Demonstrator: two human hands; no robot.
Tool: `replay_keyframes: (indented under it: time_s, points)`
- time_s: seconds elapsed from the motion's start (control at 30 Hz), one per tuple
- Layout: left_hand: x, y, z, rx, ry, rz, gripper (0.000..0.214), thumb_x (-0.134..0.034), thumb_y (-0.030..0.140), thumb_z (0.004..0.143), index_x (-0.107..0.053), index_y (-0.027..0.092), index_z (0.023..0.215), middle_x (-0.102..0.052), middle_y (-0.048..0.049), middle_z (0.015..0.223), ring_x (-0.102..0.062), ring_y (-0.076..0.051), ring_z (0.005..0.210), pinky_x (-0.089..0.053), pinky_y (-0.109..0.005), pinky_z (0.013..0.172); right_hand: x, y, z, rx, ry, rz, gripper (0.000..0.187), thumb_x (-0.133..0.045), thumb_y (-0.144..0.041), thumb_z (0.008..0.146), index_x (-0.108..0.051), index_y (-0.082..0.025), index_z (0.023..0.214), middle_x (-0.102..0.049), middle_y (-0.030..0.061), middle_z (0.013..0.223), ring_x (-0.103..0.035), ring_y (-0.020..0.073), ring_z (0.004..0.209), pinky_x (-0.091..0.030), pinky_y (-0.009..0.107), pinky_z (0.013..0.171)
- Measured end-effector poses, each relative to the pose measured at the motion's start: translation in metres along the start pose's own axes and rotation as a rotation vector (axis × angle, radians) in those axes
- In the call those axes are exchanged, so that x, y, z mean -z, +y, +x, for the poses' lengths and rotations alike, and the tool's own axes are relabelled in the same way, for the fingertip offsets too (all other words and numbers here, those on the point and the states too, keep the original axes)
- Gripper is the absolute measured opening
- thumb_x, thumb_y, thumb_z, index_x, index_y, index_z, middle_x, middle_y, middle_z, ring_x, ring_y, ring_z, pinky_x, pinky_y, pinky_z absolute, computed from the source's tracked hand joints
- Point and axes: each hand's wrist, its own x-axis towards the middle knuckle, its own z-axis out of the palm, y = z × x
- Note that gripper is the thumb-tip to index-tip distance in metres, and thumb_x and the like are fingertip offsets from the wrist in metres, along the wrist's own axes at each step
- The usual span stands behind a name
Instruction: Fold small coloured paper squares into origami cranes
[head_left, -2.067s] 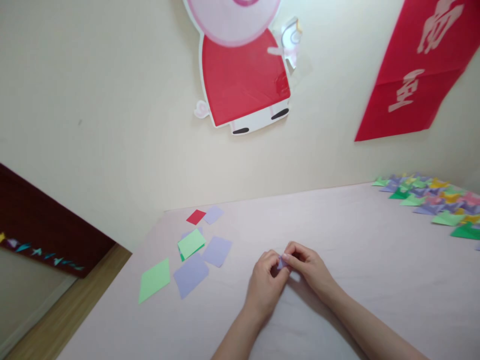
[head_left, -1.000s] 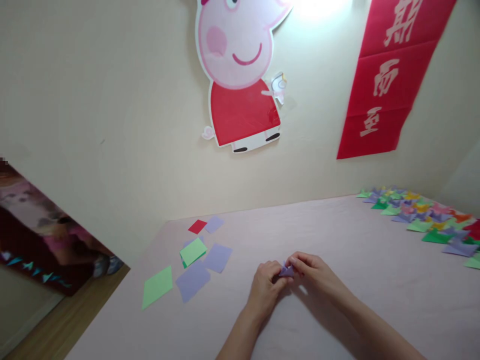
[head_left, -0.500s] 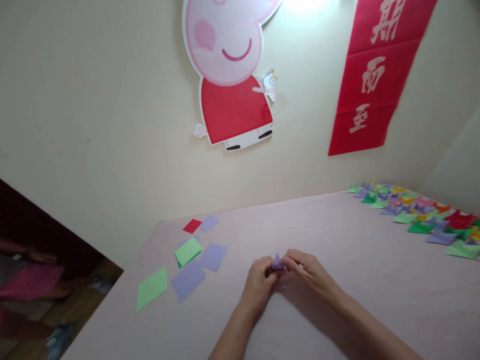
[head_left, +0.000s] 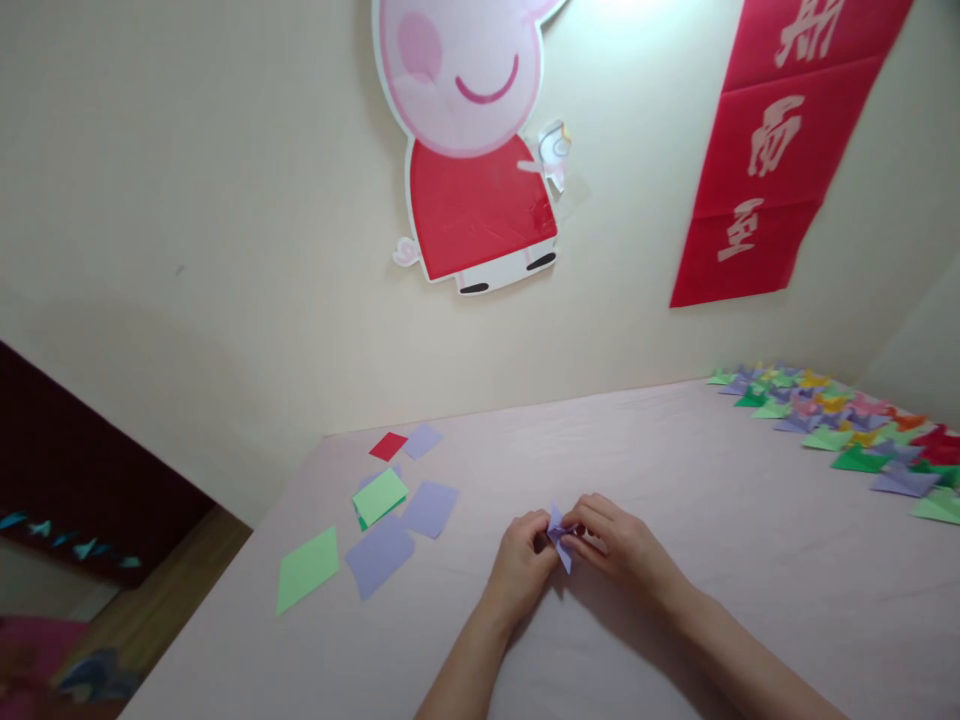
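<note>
Between my two hands, just above the pale pink tabletop, is a small piece of folded purple paper with pointed ends at top and bottom. My left hand pinches its left side between thumb and fingers. From the right, my right hand grips the other side with its fingertips. Parts of the folds are hidden behind the fingers.
Flat paper squares lie to the left: light green, purple and red. Many folded paper pieces stand in rows at the far right. Behind the table is a wall with a cartoon pig cutout. A blurred person is at lower left.
The purple paper has turned, and a lower point now shows beneath the fingers. My right fingers have shifted their grip on it. The person at lower left has moved mostly out of view.
</note>
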Motion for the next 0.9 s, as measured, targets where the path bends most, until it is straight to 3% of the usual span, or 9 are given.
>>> replay_keyframes:
  time_s: [0.17, 0.3, 0.47, 0.7, 0.73, 0.8, 0.9]
  points:
    - [0.0, 0.0, 0.0, 0.012, -0.015, -0.005, 0.013, -0.051, 0.018, 0.078, -0.064, 0.02, 0.076, -0.064, -0.0011, 0.078, -0.055, -0.018, 0.079, -0.041, -0.028, 0.076, 0.004, -0.003, -0.002, -0.021, 0.011, -0.081, 0.019, -0.054, -0.026, 0.091, -0.064, -0.025, 0.076, -0.064, 0.0048, 0.078, -0.058, 0.0202, 0.077, -0.045, 0.03, 0.069]
    - [0.0, 0.002, -0.001, 0.015, -0.033, -0.026, 0.014, -0.053, 0.026, 0.081, -0.066, 0.02, 0.08, -0.067, -0.0031, 0.083, -0.057, -0.021, 0.085, -0.04, -0.031, 0.083, 0.027, -0.007, -0.015, -0.138, 0.044, -0.084, 0.015, -0.055, -0.027, 0.089, -0.063, -0.024, 0.077, -0.064, 0.003, 0.077, -0.057, 0.0178, 0.071, -0.043, 0.028, 0.063]
    - [0.0, 0.001, 0.001, 0.014, -0.034, 0.058, 0.012, -0.056, 0.028, 0.081, -0.067, 0.022, 0.079, -0.067, -0.0019, 0.083, -0.059, -0.022, 0.084, -0.041, -0.033, 0.081, 0.097, 0.003, -0.064, -0.405, 0.203, -0.182, 0.022, -0.055, -0.043, 0.089, -0.064, -0.026, 0.079, -0.065, 0.0016, 0.07, -0.057, 0.0176, 0.061, -0.042, 0.03, 0.059]
    - [-0.003, -0.001, 0.002, -0.018, -0.008, 0.109, 0.013, -0.057, 0.03, 0.083, -0.067, 0.023, 0.079, -0.067, -0.0011, 0.081, -0.06, -0.021, 0.082, -0.043, -0.033, 0.08, 0.223, 0.056, -0.171, -0.859, 0.451, -0.764, 0.07, -0.04, -0.087, 0.072, -0.066, -0.025, 0.091, -0.069, 0.0121, 0.074, -0.058, 0.0203, 0.055, -0.036, 0.036, 0.055]
    - [-0.003, -0.002, 0.002, -0.018, -0.005, 0.116, 0.013, -0.057, 0.03, 0.083, -0.067, 0.023, 0.079, -0.067, -0.0012, 0.081, -0.06, -0.022, 0.082, -0.043, -0.033, 0.079, 0.235, 0.063, -0.178, -0.938, 0.439, -0.847, 0.071, -0.041, -0.086, 0.073, -0.068, -0.023, 0.093, -0.069, 0.0139, 0.075, -0.057, 0.0194, 0.053, -0.034, 0.036, 0.053]
    - [-0.003, -0.002, 0.002, -0.016, -0.008, 0.124, 0.013, -0.056, 0.03, 0.083, -0.067, 0.023, 0.079, -0.068, -0.0015, 0.081, -0.06, -0.022, 0.083, -0.044, -0.034, 0.08, 0.252, 0.074, -0.181, -1.085, 0.374, -0.951, 0.053, -0.046, -0.07, 0.083, -0.07, -0.023, 0.089, -0.072, 0.0138, 0.081, -0.057, 0.0184, 0.053, -0.033, 0.034, 0.053]
    - [-0.003, -0.001, 0.002, -0.007, -0.025, 0.125, 0.014, -0.055, 0.03, 0.084, -0.067, 0.023, 0.08, -0.067, -0.002, 0.082, -0.06, -0.022, 0.084, -0.043, -0.035, 0.081, 0.262, 0.087, -0.167, -1.276, 0.274, -1.043, 0.031, -0.051, -0.047, 0.087, -0.07, -0.022, 0.087, -0.074, 0.0129, 0.085, -0.063, 0.0254, 0.062, -0.036, 0.031, 0.051]
